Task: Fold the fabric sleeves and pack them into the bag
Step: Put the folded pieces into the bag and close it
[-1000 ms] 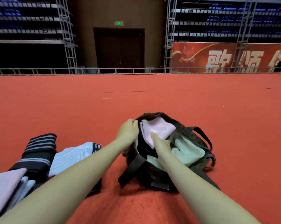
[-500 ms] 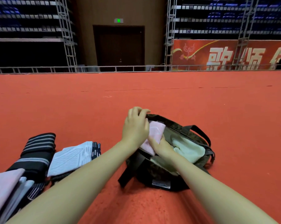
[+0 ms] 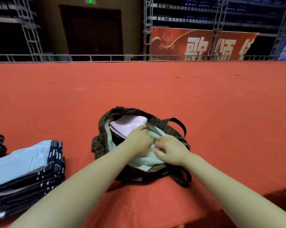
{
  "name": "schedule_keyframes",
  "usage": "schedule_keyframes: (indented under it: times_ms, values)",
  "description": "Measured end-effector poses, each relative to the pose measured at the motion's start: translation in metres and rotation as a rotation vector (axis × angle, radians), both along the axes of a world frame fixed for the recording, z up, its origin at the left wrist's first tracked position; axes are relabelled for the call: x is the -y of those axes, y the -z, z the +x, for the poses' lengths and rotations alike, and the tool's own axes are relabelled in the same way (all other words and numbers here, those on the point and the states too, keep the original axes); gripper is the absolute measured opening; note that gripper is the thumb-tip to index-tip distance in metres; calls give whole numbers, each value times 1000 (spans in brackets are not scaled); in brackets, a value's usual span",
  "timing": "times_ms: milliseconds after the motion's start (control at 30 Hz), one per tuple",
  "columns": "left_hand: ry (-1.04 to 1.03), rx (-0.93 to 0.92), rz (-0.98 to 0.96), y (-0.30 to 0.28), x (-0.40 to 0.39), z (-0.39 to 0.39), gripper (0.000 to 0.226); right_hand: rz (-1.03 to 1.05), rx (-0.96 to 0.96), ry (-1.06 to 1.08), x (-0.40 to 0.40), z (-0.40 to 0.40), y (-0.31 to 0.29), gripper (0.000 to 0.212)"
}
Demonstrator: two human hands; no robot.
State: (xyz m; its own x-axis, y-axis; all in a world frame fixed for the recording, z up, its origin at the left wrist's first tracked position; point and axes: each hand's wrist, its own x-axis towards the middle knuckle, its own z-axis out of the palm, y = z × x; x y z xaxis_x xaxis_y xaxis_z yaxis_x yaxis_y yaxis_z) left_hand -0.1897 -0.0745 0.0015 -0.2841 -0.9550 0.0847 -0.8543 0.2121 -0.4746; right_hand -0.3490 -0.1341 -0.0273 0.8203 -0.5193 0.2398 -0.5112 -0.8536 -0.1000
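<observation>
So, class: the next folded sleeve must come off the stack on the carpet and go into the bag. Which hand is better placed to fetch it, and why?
Probably the left hand. The stack of folded sleeves lies on its side of the bag, so it reaches without crossing. The right hand rests on the bag's green lining and could hold it open.

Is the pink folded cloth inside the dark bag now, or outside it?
Inside: the pink folded cloth lies within the open mouth of the dark fabric bag, below its rim.

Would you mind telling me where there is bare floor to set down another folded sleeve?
Bare red carpet lies beyond the bag, to its right, and between it and the folded stack. The bag's mouth is crowded by both hands and the pink sleeve.
</observation>
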Motion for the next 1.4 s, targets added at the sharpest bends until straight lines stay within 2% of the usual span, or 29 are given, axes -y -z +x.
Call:
schedule_keyframes:
  times_ms: [67, 233, 433, 600, 667, 767, 800, 867, 933, 967, 1067, 1167, 1300, 1333, 1400]
  values:
    - [-88, 110, 63, 4, 8, 8, 33, -25, -20, -48, 1, -2, 4, 26]
    - [-166, 79, 15, 10, 6, 37, 35, -141, -10, -29, 10, -6, -2, 31]
    - [-163, -206, -141, 16, -18, 65, 26, -269, 126, -37, 11, -20, -4, 27]
    - [-38, -399, -162, 9, -22, 67, 24, -90, 244, 29, 5, -16, 11, 26]
    - [63, -340, -246, 7, -16, 67, 23, -22, 375, 35, 7, -15, 10, 33]
    - [154, -172, -294, 1, -2, 52, 30, -146, 598, 166, 11, -7, 2, 30]
    - [138, -114, -246, 2, 4, 47, 29, -124, 594, 280, 14, -2, -1, 36]
    - [31, -7, -109, 7, 12, 40, 31, 95, 449, 505, 23, 2, -6, 53]
    - [-69, -10, -89, 16, 11, 46, 43, 409, 348, 579, 30, 1, -8, 42]
    - [-52, -38, -129, 19, 9, 49, 48, 514, 319, 556, 31, -1, -7, 37]
    - [16, -283, -269, 18, 3, 49, 47, 512, 306, 496, 29, -10, -4, 37]
    - [-89, -511, -136, 13, -12, 34, 34, 538, 394, 494, 27, -12, -14, 36]
    - [-198, -498, 142, 18, -40, 24, 26, 593, 783, 670, 24, -8, -34, 31]
    - [-197, -591, 169, 18, -45, 27, 26, 613, 844, 705, 23, -7, -36, 31]
    - [-166, -813, 106, 6, -58, 34, 27, 643, 825, 762, 19, -5, -39, 27]
